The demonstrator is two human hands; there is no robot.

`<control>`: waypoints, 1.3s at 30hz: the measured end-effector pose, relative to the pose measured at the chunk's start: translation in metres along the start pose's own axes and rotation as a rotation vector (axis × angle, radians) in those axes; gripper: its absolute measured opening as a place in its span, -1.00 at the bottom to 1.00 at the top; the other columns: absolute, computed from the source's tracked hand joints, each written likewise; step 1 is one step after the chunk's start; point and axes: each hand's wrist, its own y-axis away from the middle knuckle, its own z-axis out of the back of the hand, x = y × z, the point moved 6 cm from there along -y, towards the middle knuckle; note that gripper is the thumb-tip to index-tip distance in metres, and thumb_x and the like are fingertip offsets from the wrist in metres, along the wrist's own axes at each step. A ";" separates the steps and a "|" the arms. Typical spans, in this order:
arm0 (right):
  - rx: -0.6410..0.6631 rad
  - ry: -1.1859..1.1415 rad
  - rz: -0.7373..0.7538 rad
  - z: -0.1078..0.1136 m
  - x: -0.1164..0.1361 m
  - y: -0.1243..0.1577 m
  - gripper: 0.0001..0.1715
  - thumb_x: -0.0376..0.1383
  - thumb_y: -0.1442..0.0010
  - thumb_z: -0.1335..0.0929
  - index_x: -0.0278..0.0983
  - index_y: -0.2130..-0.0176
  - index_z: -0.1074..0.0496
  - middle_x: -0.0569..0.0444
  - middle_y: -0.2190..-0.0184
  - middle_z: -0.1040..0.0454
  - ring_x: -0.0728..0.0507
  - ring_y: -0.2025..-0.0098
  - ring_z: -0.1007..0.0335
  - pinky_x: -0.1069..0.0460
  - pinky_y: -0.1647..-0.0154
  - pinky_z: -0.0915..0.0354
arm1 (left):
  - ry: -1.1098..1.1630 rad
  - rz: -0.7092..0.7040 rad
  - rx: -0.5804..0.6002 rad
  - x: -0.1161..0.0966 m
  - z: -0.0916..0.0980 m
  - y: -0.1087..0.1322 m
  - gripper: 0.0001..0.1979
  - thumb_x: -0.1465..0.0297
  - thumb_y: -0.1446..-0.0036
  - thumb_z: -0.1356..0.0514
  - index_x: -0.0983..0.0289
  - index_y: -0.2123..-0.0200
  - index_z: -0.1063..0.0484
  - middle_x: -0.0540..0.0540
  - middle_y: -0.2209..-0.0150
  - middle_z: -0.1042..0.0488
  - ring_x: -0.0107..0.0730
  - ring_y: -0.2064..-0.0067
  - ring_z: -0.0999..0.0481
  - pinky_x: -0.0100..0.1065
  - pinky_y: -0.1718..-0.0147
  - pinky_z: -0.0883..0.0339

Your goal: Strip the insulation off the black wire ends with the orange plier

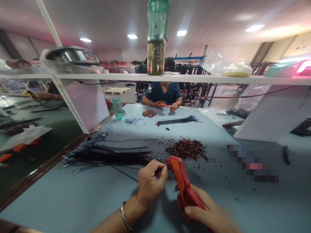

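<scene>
My left hand (153, 179) is closed in a pinch, its fingertips right beside the jaws of a red and orange wire stripper (181, 178). A thin black wire (127, 174) runs into this hand from the left; its end at the fingertips is too small to make out. My right hand (204, 207) is wrapped around the stripper's handles, which point down towards me. Behind my left hand lies a bundle of black wires (109, 157) with blue and bare ends at the left. Past the tool's head is a heap of small copper-and-black pieces (187, 149).
Across the table (73, 200) a person (162, 92) holds a red tool (164, 105). Another wire bundle (178, 120), a smaller copper heap (149, 113) and a green cup (118, 109) lie between us. Overhead, a white shelf (121, 77) carries a bottle (156, 38).
</scene>
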 end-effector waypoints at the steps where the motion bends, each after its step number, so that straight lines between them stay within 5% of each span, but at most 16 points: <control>1: -0.013 -0.004 -0.007 0.000 0.000 0.001 -0.48 -0.03 0.01 -0.44 -0.28 0.12 -0.44 0.02 0.30 -0.47 -0.17 0.27 -0.33 -0.03 0.25 -0.26 | 0.004 0.000 0.003 0.000 0.000 0.000 -0.80 0.45 -0.12 -0.11 0.28 0.54 -0.42 -0.05 0.60 -0.32 -0.56 0.57 -0.28 -0.52 0.55 -0.16; 11: 0.091 -0.462 -0.003 -0.004 -0.007 -0.005 -0.49 -0.13 -0.02 -0.44 -0.29 0.07 -0.39 -0.04 0.26 -0.49 -0.17 0.31 -0.46 -0.03 0.33 -0.34 | -0.003 0.106 0.024 0.005 -0.003 -0.001 -0.80 0.42 -0.10 -0.12 0.28 0.54 -0.42 -0.05 0.61 -0.34 -0.55 0.57 -0.30 -0.52 0.54 -0.16; 21: -0.032 0.100 0.067 -0.002 0.007 -0.003 -0.67 -0.09 -0.08 -0.37 -0.29 0.26 -0.39 0.05 0.37 -0.43 -0.14 0.34 -0.31 0.00 0.31 -0.26 | 0.037 0.191 0.116 0.008 -0.013 0.005 -0.81 0.42 -0.06 -0.09 0.27 0.55 -0.42 -0.05 0.61 -0.33 -0.52 0.55 -0.28 -0.49 0.53 -0.14; 31: -0.104 0.306 0.132 -0.009 0.029 -0.001 -0.84 -0.25 -0.06 -0.31 -0.26 0.29 -0.33 0.15 0.47 -0.35 -0.06 0.44 -0.21 0.05 0.41 -0.17 | 0.331 0.333 0.215 0.014 -0.027 0.012 -0.70 0.21 -0.10 -0.16 0.31 0.53 -0.43 -0.03 0.59 -0.30 -0.49 0.52 -0.22 -0.47 0.53 -0.12; 39: -0.263 0.623 0.284 -0.009 0.028 -0.001 -0.45 -0.44 0.03 -0.28 -0.25 0.00 -0.29 -0.05 0.15 -0.48 -0.23 0.17 -0.41 -0.09 0.14 -0.29 | 0.611 0.400 0.304 0.013 -0.034 0.015 -0.55 0.01 -0.05 -0.23 0.34 0.41 -0.51 0.04 0.49 -0.43 -0.42 0.43 -0.32 -0.44 0.41 -0.27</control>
